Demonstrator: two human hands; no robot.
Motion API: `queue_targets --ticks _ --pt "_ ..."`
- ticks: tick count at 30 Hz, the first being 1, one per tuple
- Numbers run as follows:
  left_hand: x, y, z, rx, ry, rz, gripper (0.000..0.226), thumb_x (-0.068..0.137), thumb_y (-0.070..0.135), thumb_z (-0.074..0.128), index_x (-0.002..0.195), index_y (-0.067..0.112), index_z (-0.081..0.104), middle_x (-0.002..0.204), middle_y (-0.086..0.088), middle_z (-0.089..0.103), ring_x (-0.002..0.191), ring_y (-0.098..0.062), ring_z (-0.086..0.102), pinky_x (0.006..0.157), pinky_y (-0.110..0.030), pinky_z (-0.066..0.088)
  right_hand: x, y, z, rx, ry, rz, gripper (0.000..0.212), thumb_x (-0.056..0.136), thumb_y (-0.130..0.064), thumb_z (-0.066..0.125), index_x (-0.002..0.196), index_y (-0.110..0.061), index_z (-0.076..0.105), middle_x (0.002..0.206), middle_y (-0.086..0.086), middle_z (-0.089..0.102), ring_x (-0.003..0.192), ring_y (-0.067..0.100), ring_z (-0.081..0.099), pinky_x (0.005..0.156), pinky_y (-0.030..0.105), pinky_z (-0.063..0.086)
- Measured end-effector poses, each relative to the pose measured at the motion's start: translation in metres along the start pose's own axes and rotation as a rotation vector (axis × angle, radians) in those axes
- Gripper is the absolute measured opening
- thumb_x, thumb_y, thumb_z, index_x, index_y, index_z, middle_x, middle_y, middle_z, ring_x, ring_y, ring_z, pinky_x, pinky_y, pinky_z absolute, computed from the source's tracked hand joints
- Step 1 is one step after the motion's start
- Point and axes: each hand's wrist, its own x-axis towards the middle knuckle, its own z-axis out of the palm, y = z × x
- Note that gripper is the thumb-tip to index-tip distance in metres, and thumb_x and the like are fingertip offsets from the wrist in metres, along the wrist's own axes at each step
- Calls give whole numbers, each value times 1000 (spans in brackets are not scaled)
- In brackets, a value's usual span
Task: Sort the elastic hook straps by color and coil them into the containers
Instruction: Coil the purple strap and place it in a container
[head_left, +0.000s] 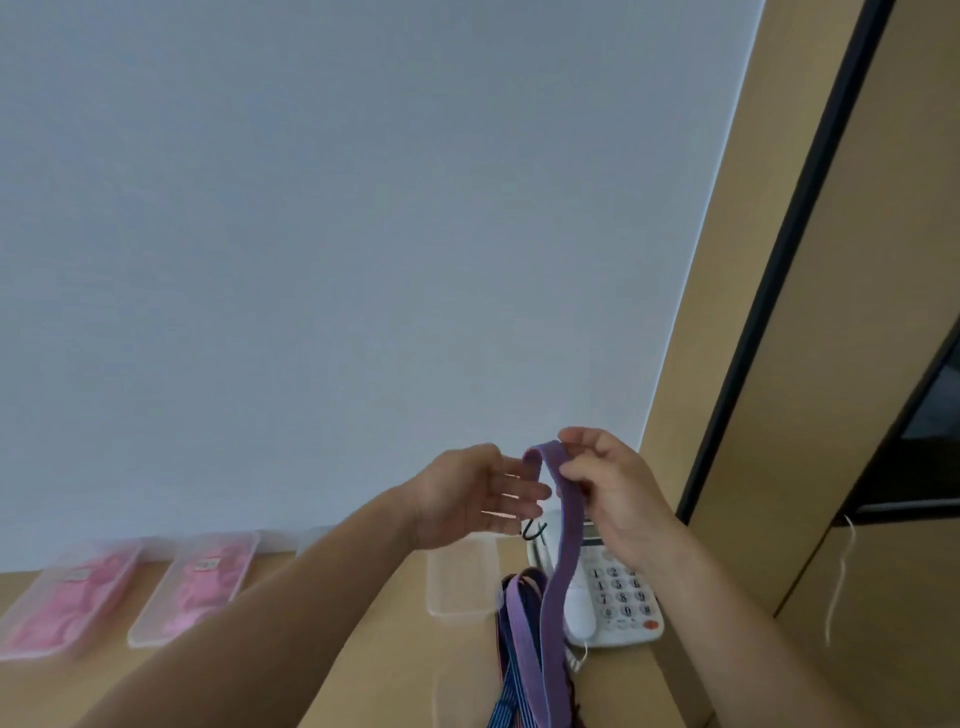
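Right grip pinched the strap at its fold, the left grip released beside it, and winding even, tight loops would likely suit the empty container.

Tan wooden table carries a clear container of pink straps far left, a second pink-filled container just beside it, an empty clear container mid-table, a white telephone at right, and a purple-and-blue strap heap just beside the telephone.
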Motion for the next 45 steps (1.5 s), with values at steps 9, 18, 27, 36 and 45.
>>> queue_targets --ticks 9,18,27,36,45 --pt "18 33 19 -380 315 172 21 93 9 58 108 -4 63 94 -16 73 78 -25 72 73 -33 60 -21 6 -1 -150 -288 -65 26 51 4 46 70 -14 41 58 0 46 53 13 39 49 21 32" --pt "11 14 35 21 240 463 16 93 -1 62 109 3 61 94 -22 73 81 -30 71 73 -35 58 8 -3 -13 -154 17 203 51 98 -53 46 105 -6 65 91 15 75 76 26 71 64 36 51" --pt "-3 -4 31 150 19 259 24 73 11 65 93 5 53 96 -26 73 92 -39 71 75 -39 57 17 -21 3 3 109 -13 39 83 -1 71 117 -15 57 88 13 70 62 22 63 69 37 56" --pt "1 6 23 201 126 193 18 97 19 59 102 2 59 98 -17 76 86 -33 74 66 -33 58 17 -24 13 -271 -23 -226 24 84 -2 70 99 -20 73 74 -4 68 71 14 64 65 23 51" --pt "2 31 12 -283 126 181 32 93 7 43 110 -10 65 106 -25 70 96 -34 71 78 -35 59 12 -25 18 -529 -63 -433 30 84 -12 75 78 -41 78 91 -17 75 80 12 69 73 19 52"
